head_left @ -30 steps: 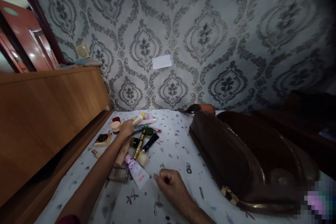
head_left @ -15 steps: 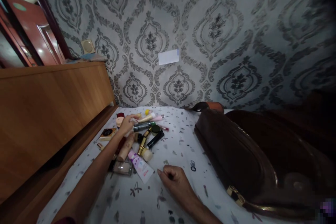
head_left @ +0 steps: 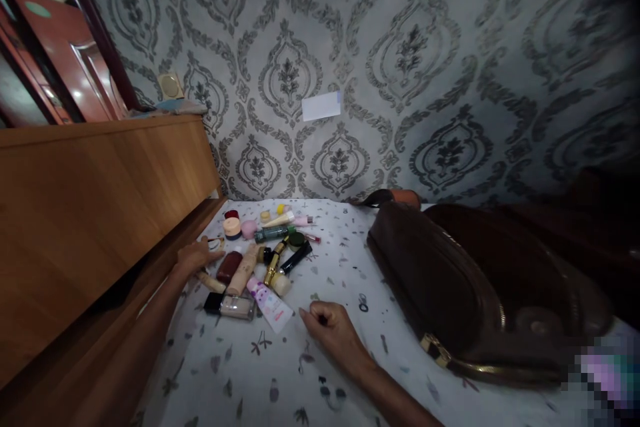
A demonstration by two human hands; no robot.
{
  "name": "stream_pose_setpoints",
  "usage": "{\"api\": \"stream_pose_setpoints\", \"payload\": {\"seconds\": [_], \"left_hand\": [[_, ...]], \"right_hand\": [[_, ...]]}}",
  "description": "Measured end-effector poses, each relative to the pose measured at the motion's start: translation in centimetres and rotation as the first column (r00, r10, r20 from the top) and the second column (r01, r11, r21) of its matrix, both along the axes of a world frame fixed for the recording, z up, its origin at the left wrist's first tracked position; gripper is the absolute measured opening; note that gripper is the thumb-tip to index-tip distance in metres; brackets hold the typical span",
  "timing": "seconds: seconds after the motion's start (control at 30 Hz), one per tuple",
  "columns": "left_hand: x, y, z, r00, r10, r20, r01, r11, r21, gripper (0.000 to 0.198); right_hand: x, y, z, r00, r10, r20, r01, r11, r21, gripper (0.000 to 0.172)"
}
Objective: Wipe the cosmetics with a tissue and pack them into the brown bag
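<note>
Several cosmetics lie heaped on a patterned white sheet (head_left: 280, 380). Among them are a white and pink tube (head_left: 271, 304), a glass foundation bottle (head_left: 231, 306), a beige tube (head_left: 243, 268), a gold lipstick (head_left: 273, 266) and a green bottle (head_left: 273, 233). My left hand (head_left: 197, 256) is at the heap's left edge by the wooden board, fingers curled over a flat compact (head_left: 216, 242) that it mostly hides. My right hand (head_left: 330, 327) rests on the sheet just right of the pink tube, loosely fisted, with nothing seen in it.
A large brown handbag (head_left: 440, 287) with a gold clasp lies on the right. A wooden board (head_left: 100, 200) runs along the left side. Patterned wallpaper (head_left: 400, 67) stands behind, and a reddish door (head_left: 65, 60) is at upper left.
My left hand has drawn back from the far tubes, leftward and toward me, onto the compact by the board. My right hand has barely moved.
</note>
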State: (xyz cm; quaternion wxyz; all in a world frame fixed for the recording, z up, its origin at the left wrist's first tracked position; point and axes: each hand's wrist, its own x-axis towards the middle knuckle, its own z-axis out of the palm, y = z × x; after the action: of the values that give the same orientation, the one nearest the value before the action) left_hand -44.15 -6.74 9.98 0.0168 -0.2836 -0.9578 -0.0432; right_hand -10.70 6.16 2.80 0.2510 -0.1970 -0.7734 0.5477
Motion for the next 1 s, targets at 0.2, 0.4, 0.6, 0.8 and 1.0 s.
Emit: {"api": "stream_pose_setpoints", "payload": {"seconds": [0.2,0.4,0.6,0.8,1.0], "left_hand": [[2.2,-0.4,1.0,0.999,0.037,0.034,-0.039,0.999,0.037,0.061],[8.2,-1.6,3.8,0.993,-0.116,0.008,0.112,0.973,0.201,0.059],[20.9,-1.4,-0.2,0.829,-0.555,-0.071,0.520,0.716,0.466,0.066],[22.7,-2.7,-2.4,0.630,-0.758,0.167,0.594,0.609,0.526,0.078],[19.5,-5.8,-2.4,0.634,-0.747,0.197,0.559,0.620,0.550,0.049]], "right_hand": [[0.1,-0.3,0.0,0.999,-0.017,-0.036,0.019,0.998,0.055,0.045],[0.7,-0.7,1.2,0.995,0.042,-0.086,-0.040,0.999,0.020,0.043],[0.3,-2.4,2.7,0.964,0.098,-0.248,-0.197,0.886,-0.419,0.057],[1.5,-2.6,1.6,0.971,-0.090,-0.223,-0.042,0.851,-0.524,0.050],[2.7,-2.0,1.8,0.961,-0.160,-0.224,0.038,0.883,-0.467,0.049]]}}
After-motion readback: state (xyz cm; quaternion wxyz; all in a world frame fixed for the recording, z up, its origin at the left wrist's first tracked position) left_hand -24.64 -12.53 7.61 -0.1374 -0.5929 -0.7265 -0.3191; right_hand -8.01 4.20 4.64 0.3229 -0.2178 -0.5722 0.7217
